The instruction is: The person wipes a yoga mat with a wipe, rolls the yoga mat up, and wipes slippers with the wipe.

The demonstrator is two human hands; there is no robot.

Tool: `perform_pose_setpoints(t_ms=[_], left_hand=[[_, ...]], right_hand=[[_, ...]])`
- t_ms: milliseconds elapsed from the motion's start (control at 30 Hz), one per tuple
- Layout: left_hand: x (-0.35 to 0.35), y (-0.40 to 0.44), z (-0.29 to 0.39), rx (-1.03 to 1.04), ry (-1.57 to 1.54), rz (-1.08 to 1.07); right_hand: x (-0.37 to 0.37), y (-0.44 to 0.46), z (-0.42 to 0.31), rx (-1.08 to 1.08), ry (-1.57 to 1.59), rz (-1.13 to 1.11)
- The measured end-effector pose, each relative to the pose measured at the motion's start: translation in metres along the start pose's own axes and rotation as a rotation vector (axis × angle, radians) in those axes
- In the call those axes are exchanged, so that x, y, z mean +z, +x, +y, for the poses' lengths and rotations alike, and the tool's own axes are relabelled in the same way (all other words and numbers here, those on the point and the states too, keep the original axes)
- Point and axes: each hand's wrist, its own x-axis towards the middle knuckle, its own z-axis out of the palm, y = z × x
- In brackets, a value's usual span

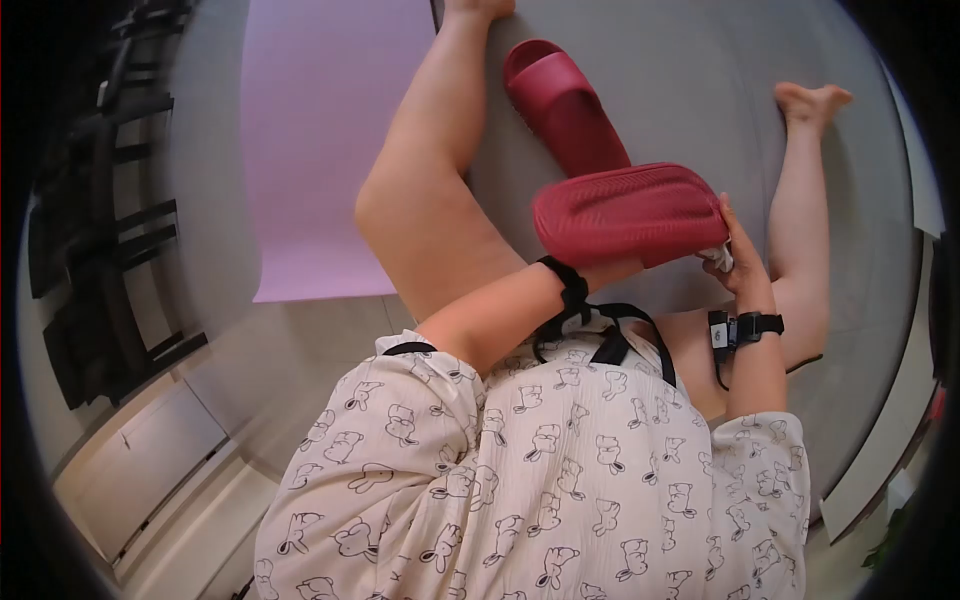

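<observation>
A dark red slipper (630,212) is held up above my lap with its ridged sole facing me. My left hand (622,270) reaches behind it and supports it; the fingers are hidden by the sole. At the slipper's right end, my right hand (742,255) has its thumb along the edge and is closed on a crumpled white wipe (718,258), which touches the slipper. The matching red slipper (567,108) lies on the grey floor just beyond, top side up, partly covered by the held one.
My bare legs are spread on either side on the grey floor (680,90). A pink mat (330,150) lies to the left. Black straps with small devices (722,335) sit on both wrists. Dark racks (110,250) and a pale cabinet (150,460) stand at far left.
</observation>
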Motion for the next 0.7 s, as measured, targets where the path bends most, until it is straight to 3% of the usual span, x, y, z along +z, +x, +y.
perform_pose_setpoints(t_ms=[67,133,200,233,300,367,400,467,567,633,667,700], left_hand=[[-0.006,0.002,0.002,0.031,-0.071,0.046],[-0.016,0.001,0.003,-0.006,-0.294,0.025],[-0.032,-0.002,0.002,-0.049,-0.465,-0.144],[-0.039,-0.003,-0.002,0.236,0.185,-0.087],[-0.079,-0.001,0.012,0.282,0.341,-0.165],[-0.104,-0.027,0.007,-0.862,-1.091,0.019],[-0.111,-0.033,0.010,-0.859,-1.070,0.025],[-0.125,-0.035,0.030,-0.802,-1.499,0.009],[-0.116,-0.032,0.030,-0.741,-1.333,-0.025],[-0.110,-0.030,0.012,-0.788,-1.306,-0.036],[-0.106,-0.029,0.005,-0.833,-1.270,-0.047],[-0.100,-0.030,0.004,-0.838,-1.285,-0.051]], right_hand=[[-0.002,-0.005,0.000,-0.086,0.179,-0.167],[0.005,-0.012,0.000,-0.193,0.280,-0.117],[0.003,-0.014,-0.001,-0.296,0.374,-0.076],[-0.006,-0.010,0.000,-0.332,0.391,-0.041],[-0.020,-0.001,-0.003,-0.389,0.421,-0.026],[-0.028,0.005,-0.003,-0.435,0.317,-0.200],[-0.031,0.008,-0.005,-0.437,0.250,-0.317],[-0.018,0.013,-0.008,-0.422,0.244,-0.241],[-0.015,0.020,-0.012,-0.350,0.122,-0.050],[-0.011,0.037,-0.018,-0.413,-0.248,0.048],[-0.028,0.069,-0.018,-0.420,-0.716,0.416],[-0.032,0.071,-0.019,-0.409,-0.726,0.423]])
